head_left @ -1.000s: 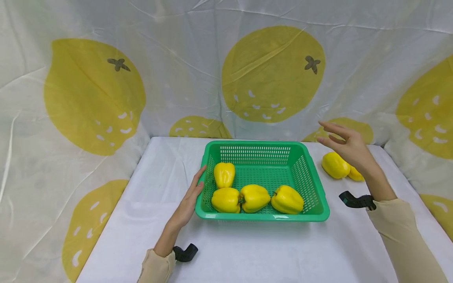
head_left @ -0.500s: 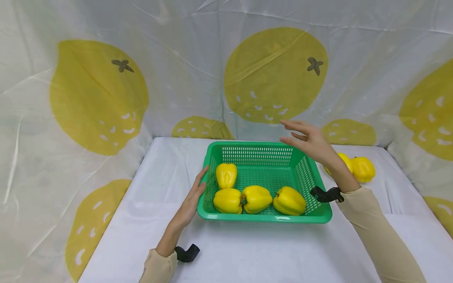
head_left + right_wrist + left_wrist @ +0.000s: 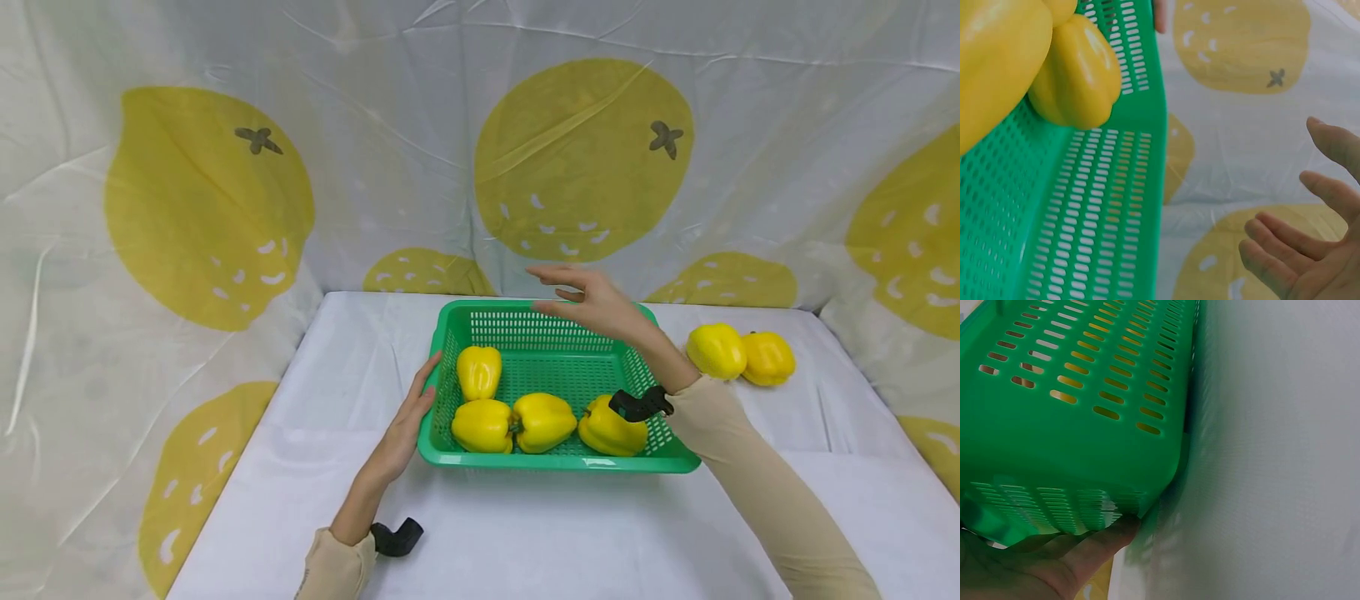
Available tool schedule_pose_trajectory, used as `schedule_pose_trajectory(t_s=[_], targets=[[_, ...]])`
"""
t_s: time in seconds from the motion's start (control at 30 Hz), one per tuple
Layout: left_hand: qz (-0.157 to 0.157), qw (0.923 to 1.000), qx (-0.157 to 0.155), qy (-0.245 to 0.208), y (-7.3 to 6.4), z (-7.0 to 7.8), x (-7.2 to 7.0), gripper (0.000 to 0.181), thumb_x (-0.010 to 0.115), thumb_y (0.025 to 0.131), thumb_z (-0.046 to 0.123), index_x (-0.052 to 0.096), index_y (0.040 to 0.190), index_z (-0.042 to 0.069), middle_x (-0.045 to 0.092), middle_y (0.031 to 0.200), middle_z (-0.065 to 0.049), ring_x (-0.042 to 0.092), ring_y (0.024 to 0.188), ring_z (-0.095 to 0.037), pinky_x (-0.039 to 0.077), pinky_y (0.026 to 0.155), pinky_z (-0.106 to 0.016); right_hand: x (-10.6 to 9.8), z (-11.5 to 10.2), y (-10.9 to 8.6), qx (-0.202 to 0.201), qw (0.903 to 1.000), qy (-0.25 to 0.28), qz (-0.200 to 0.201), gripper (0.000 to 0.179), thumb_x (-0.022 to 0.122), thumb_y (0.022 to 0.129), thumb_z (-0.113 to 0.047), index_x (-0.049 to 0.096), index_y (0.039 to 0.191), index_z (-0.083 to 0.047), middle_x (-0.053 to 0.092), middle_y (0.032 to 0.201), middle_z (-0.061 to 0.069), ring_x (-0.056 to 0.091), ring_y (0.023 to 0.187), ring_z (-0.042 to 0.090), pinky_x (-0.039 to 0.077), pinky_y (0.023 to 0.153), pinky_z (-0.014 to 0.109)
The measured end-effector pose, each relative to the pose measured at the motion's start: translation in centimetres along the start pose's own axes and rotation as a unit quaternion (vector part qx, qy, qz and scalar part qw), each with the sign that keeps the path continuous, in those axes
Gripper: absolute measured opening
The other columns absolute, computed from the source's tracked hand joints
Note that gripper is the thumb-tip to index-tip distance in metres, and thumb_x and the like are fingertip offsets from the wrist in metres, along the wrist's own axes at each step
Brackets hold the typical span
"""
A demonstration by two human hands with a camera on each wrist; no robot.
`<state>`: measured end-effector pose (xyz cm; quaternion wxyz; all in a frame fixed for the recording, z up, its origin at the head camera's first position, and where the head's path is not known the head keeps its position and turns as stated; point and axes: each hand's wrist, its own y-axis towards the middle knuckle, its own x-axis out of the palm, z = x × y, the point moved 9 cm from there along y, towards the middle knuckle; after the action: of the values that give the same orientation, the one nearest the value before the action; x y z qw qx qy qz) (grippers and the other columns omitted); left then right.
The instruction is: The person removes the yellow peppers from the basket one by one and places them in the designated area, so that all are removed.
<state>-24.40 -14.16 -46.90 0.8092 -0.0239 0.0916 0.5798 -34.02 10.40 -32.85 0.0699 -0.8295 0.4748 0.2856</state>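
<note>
A green slatted plastic basket (image 3: 558,462) stands mid-table, holding several yellow bell peppers (image 3: 543,422). One pepper (image 3: 479,372) lies by the left wall, the others along the near side; the right wrist camera partly covers the rightmost. My left hand (image 3: 396,437) rests against the basket's left side with fairly straight fingers; in the left wrist view, the hand (image 3: 1054,565) touches the slatted wall low down. My right hand (image 3: 592,307), holding nothing, hovers over the basket's far side with fingers spread. The right wrist view shows that hand (image 3: 1310,256) beyond the rim.
To the basket's right, a rounder, lemon-like yellow fruit (image 3: 716,351) lies beside another yellow bell pepper (image 3: 768,358). White cloth covers the table (image 3: 510,533). A lemon-print curtain (image 3: 420,167) hangs behind and at both sides.
My right hand has moved left from above the fruit at the right to over the basket's far side, uncovering that fruit. The left hand stays at the basket's side.
</note>
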Motion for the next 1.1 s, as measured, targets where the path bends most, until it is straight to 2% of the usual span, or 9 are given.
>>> schedule_pose_trajectory(t_s=[0.13,0.37,0.63,0.93,1.1], targets=[[0.000,1.0000,0.002,0.001,0.0,0.0,-0.1,0.052,0.022,0.115,0.039,0.012,0.165,0.039,0.004,0.176,0.004,0.001,0.162,-0.027,0.001,0.127,-0.067,1.7,0.1,1.1,-0.001,0.9997,0.014,-0.018,0.057,0.069,0.101,-0.021,0.050,0.155,-0.020,0.043,0.163,0.007,0.044,0.148,0.032,0.037,0.122,0.054],[-0.002,1.0000,0.003,-0.002,0.0,0.1,0.0,0.052,0.022,0.115,0.037,0.012,0.166,0.038,0.004,0.176,0.002,0.001,0.162,-0.027,0.001,0.127,-0.067,3.7,1.1,2.2,0.021,0.9987,0.024,-0.041,0.058,0.071,0.100,-0.028,0.050,0.154,-0.023,0.045,0.163,0.006,0.045,0.148,0.034,0.042,0.118,0.054],[-0.002,1.0000,0.000,-0.003,0.0,0.3,0.0,0.052,0.024,0.115,0.038,0.012,0.166,0.037,0.005,0.176,0.002,0.002,0.162,-0.027,0.002,0.128,-0.065,5.8,2.1,3.1,0.029,0.9978,0.022,-0.056,0.059,0.073,0.098,-0.027,0.052,0.153,-0.018,0.050,0.158,0.011,0.048,0.145,0.039,0.045,0.115,0.054],[-0.005,0.9999,-0.002,-0.014,0.0,0.2,0.1,0.052,0.023,0.115,0.037,0.012,0.166,0.037,0.005,0.176,0.001,0.004,0.162,-0.028,0.003,0.127,-0.065,8.0,2.9,3.7,0.028,0.9957,0.030,-0.082,0.058,0.072,0.099,-0.024,0.053,0.152,-0.010,0.053,0.156,0.014,0.049,0.143,0.040,0.043,0.116,0.055],[-0.006,0.9999,-0.001,-0.012,0.0,0.3,0.1,0.052,0.024,0.115,0.038,0.012,0.166,0.037,0.006,0.175,0.001,0.005,0.162,-0.028,0.004,0.127,-0.066,9.2,3.3,3.7,0.040,0.9924,0.034,-0.111,0.056,0.071,0.100,-0.026,0.054,0.151,-0.010,0.052,0.156,0.014,0.046,0.147,0.037,0.043,0.117,0.055]])
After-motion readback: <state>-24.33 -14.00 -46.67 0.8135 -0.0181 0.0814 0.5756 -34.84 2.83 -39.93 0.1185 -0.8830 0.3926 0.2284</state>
